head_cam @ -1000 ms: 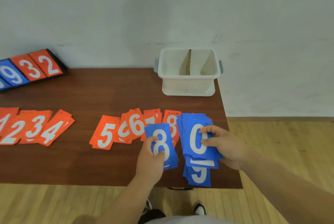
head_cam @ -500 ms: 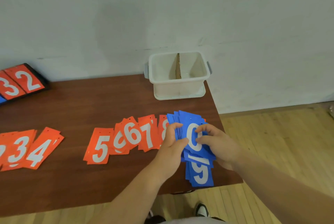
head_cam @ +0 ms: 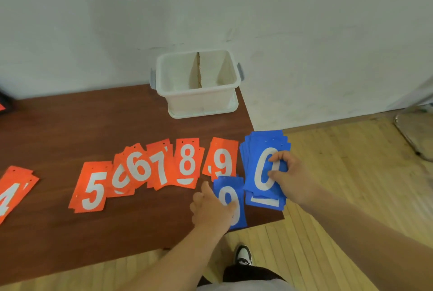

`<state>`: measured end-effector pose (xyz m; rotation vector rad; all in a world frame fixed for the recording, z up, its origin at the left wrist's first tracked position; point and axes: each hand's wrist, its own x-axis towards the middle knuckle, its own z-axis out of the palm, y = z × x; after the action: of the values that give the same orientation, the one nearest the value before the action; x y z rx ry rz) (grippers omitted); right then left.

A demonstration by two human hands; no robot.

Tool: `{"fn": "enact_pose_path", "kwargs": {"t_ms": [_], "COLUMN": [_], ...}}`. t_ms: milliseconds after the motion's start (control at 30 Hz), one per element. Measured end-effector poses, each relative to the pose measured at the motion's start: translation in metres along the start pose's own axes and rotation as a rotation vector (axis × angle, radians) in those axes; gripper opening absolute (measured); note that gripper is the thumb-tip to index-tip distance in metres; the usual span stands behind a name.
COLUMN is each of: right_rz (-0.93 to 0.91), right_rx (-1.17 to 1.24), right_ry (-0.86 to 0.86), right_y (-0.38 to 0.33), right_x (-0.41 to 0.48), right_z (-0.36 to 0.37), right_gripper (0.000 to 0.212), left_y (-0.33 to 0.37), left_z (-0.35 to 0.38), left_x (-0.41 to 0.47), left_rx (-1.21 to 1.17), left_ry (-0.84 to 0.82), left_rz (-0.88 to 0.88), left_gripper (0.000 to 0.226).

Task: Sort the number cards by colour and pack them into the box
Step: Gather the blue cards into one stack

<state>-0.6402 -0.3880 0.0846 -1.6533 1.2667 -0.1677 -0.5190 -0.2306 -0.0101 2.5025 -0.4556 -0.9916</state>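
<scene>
A stack of blue number cards (head_cam: 262, 150) with a 0 on top sits at the table's right front corner, and my right hand (head_cam: 289, 175) grips it from the right side. My left hand (head_cam: 210, 208) holds a blue 9 card (head_cam: 226, 191) just left of that stack, near the front edge. Orange cards lie fanned in a row to the left: 5 (head_cam: 90, 185), 6 (head_cam: 138, 166), 7 (head_cam: 161, 166), 8 (head_cam: 187, 161) and 9 (head_cam: 221, 159). A white plastic box (head_cam: 199, 96) with a cardboard divider (head_cam: 199, 70) stands at the back right, with nothing visible inside.
The brown table (head_cam: 82, 126) ends at the right just past the blue stack. More orange cards, one showing 4 (head_cam: 11, 194), lie at the far left. A wall stands behind the table. Wooden floor and my shoe (head_cam: 243, 255) show below.
My left hand has drawn a blue 9 card out to the left of the blue stack. The orange 9 card is now uncovered. The camera has shifted right.
</scene>
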Motion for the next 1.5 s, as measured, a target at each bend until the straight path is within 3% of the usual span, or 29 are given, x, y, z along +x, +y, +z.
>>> {"fn": "enact_pose_path", "kwargs": {"t_ms": [200,300,467,700,800,1033,1200,1333,1500], "right_rz": [0.026,0.042,0.032,-0.002,-0.01,0.012,-0.2,-0.349,-0.371], "right_rx": [-0.015,-0.035,-0.097,-0.078,-0.051,0.21,-0.038,-0.184,-0.186], "right_ry": [-0.008,-0.03,-0.076,-0.13,-0.141,-0.391,-0.405,-0.53,-0.596], "right_y": [0.031,0.041,0.05,0.045,0.042,0.014,-0.024,-0.07,-0.13], "right_x": [0.004,0.006,0.009,0.015,0.018,0.018,0.009,-0.004,-0.015], "right_z": [-0.024,-0.029,-0.029,-0.028,-0.026,-0.007,0.026,0.062,0.122], "right_gripper": [0.026,0.026,0.026,0.024,0.024,0.025,0.02,0.017,0.035], "left_y": [0.006,0.003,-0.009,-0.01,-0.013,0.008,0.015,0.003,-0.03], "left_z": [0.053,0.061,0.059,0.06,0.055,-0.003,-0.061,-0.105,-0.163], "left_x": [-0.004,-0.009,-0.012,-0.025,-0.03,-0.048,-0.062,-0.064,-0.041], "left_rx": [0.239,0.158,-0.047,-0.082,-0.214,-0.688,-0.851,-0.804,-0.874], "left_ry": [0.071,0.153,0.149,0.115,0.088,0.017,0.093,0.114,0.199], "left_rz": [-0.024,-0.012,-0.026,0.032,0.037,0.105,0.187,0.281,0.293], "left_gripper": [0.108,0.104,0.104,0.071,0.06,0.043,0.037,0.031,0.04]}}
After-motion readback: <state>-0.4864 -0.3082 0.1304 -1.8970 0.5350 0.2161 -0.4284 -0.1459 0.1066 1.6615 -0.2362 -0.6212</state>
